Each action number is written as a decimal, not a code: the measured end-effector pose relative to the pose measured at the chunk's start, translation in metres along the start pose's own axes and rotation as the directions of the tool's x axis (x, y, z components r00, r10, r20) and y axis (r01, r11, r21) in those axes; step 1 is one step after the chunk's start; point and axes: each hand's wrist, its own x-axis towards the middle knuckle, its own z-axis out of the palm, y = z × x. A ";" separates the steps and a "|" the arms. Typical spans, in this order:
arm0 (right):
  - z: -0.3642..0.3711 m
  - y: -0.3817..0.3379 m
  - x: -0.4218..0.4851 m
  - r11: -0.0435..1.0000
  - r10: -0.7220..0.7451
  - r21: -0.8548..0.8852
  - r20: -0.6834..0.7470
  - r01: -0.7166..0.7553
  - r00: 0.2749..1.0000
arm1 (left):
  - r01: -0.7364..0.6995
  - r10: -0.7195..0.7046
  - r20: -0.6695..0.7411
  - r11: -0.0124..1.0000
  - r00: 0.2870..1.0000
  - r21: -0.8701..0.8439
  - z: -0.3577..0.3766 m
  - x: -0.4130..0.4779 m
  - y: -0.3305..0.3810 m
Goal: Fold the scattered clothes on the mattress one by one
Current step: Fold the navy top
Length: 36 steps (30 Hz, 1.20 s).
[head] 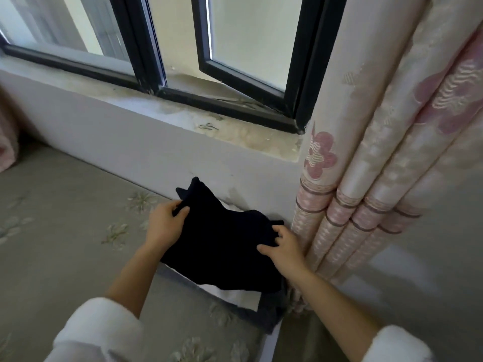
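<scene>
The dark garment (222, 246) is at the mattress (65, 218) corner beside the curtain (366, 205), over a white cloth (243, 296). The left hand (167, 220) pinches its far edge and the right hand (283, 246) grips the curtain-side edge. I would pull both edges even, then press it flat

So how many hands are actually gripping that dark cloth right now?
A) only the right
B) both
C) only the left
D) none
B: the left hand pinches the upper left edge of the dark cloth, and the right hand curls its fingers onto the right edge.
</scene>
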 end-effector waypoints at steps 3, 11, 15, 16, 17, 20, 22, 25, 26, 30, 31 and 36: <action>0.006 0.008 0.031 0.992 0.084 0.100 -0.054 -0.078 0.995 | 0.019 -0.017 -0.052 0.999 0.999 0.041 0.005 0.046 -0.002; 0.028 0.071 0.047 0.864 0.487 0.140 0.013 -0.484 0.873 | 0.120 -0.199 0.184 0.922 0.963 0.367 0.085 0.036 -0.086; 0.038 0.087 0.052 0.861 0.508 0.039 -0.025 -0.507 0.861 | 0.130 -0.366 0.387 0.847 0.847 0.516 0.114 0.006 -0.102; 0.039 0.086 0.053 0.863 0.505 0.036 -0.024 -0.504 0.863 | 0.138 -0.385 0.381 0.832 0.841 0.537 0.115 0.003 -0.103; 0.039 0.083 0.054 0.858 0.513 0.052 -0.005 -0.512 0.859 | 0.150 -0.398 0.365 0.821 0.841 0.551 0.114 0.001 -0.101; 0.034 0.075 0.053 0.819 0.570 0.034 0.066 -0.573 0.819 | 0.147 -0.423 0.354 0.789 0.834 0.596 0.111 -0.003 -0.101; 0.029 0.077 0.048 0.827 0.525 -0.254 0.026 -0.502 0.851 | 0.113 -0.440 0.421 0.786 0.793 0.608 0.106 -0.004 -0.103; 0.026 0.071 0.037 0.749 0.323 -0.605 -0.024 -0.271 0.946 | 0.120 -0.419 0.487 0.838 0.767 0.533 0.092 -0.006 -0.100; 0.026 0.066 0.033 0.739 0.271 -0.634 -0.028 -0.226 0.962 | 0.155 -0.403 0.479 0.866 0.780 0.476 0.087 -0.010 -0.099; 0.036 0.045 0.017 0.667 0.087 -0.744 0.034 -0.033 0.996 | 0.332 -0.432 0.448 0.899 0.783 0.287 0.061 -0.050 -0.092; 0.042 0.040 0.012 0.674 0.072 -0.739 0.077 0.009 0.994 | 0.357 -0.446 0.450 0.894 0.774 0.272 0.055 -0.063 -0.092; 0.088 0.020 -0.037 0.684 -0.029 -0.694 0.285 0.227 0.958 | 0.475 -0.506 0.251 0.862 0.825 0.174 0.009 -0.146 -0.091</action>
